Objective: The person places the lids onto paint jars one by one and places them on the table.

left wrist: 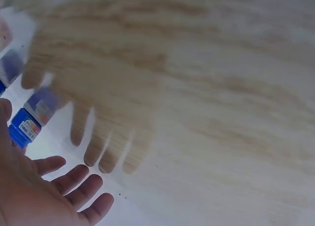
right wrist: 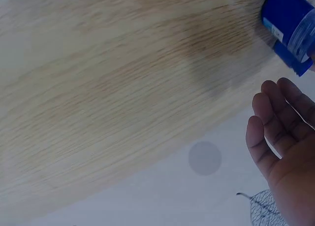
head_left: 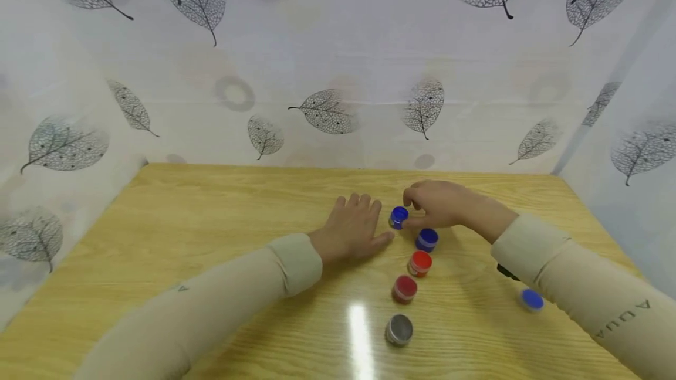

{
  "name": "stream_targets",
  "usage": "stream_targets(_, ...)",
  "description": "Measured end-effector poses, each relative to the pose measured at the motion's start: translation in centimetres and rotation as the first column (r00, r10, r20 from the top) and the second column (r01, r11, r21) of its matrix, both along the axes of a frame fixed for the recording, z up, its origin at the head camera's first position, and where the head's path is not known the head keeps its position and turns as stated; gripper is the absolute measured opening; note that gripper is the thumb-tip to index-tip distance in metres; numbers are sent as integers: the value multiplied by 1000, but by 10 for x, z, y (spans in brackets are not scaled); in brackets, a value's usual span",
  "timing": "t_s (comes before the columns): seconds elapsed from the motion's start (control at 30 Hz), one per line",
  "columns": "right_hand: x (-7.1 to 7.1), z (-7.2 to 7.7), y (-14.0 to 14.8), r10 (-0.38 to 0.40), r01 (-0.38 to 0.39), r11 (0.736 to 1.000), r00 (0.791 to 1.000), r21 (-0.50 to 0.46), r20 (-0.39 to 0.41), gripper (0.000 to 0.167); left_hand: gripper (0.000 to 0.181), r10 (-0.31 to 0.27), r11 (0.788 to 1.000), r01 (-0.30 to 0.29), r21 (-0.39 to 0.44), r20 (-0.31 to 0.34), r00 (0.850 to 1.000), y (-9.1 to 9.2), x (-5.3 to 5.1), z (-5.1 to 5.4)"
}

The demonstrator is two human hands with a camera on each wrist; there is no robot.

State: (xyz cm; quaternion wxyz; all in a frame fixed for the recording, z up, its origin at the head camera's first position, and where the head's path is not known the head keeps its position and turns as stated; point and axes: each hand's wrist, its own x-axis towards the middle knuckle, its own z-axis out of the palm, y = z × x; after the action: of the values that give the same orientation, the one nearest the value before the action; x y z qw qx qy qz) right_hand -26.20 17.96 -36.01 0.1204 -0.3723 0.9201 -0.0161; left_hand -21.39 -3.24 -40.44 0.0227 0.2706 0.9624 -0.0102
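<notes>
Small paint jars stand on the wooden table. Nearest both hands is a bright blue paint jar (head_left: 398,217) with its lid off. My right hand (head_left: 440,204) is beside it, thumb at the jar's right side and fingers loosely bent above; whether the thumb touches is hard to tell. In the right wrist view that hand (right wrist: 290,137) has its fingers apart from the jars. A dark blue jar (head_left: 426,239) stands just in front. My left hand (head_left: 351,227) lies palm down left of the bright blue jar, fingers spread, holding nothing. Its label shows on the blue jar (left wrist: 24,127) in the left wrist view.
A red jar (head_left: 420,263), a dark red jar (head_left: 404,289) and a grey jar (head_left: 398,329) continue the row toward the front. Under the right forearm's edge lies a blue lid (head_left: 531,299). Leaf-printed cloth (head_left: 338,63) hangs behind the table (head_left: 211,210).
</notes>
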Motion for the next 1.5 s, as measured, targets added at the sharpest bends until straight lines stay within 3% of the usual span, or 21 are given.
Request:
stream_targets(0.33, 17, 12, 52, -32, 31, 998, 999, -60, -16, 27, 74, -7, 1000, 7, 17, 56, 998, 8, -4, -5)
stream_targets(0.53, 29, 18, 79, -59, 59, 998, 998, 9, -16, 21, 77, 9, 1000, -8, -17, 42, 999, 12, -8, -8)
stream_targets(0.83, 58, 11, 117, -84, 81, 995, 995, 51, 61, 16, 81, 28, 998, -24, -65, 59, 998, 14, -13, -9)
stream_targets(1.17, 98, -2, 135, -213, 198, 969, 973, 148, 90, 41, 88, 26, 994, -18, -109, 68, 997, 21, -22, -13)
stream_targets(1.33, 109, -6, 143, -201, 178, 968, 971, 175, 127, 41, 91, 16, 993, -8, -118, 73, 997, 25, -27, -17)
stream_targets(1.5, 115, -9, 147, -204, 170, 965, 966, 199, 162, 35, 95, -11, 992, 13, -123, 17, 1000, 27, -31, -20)
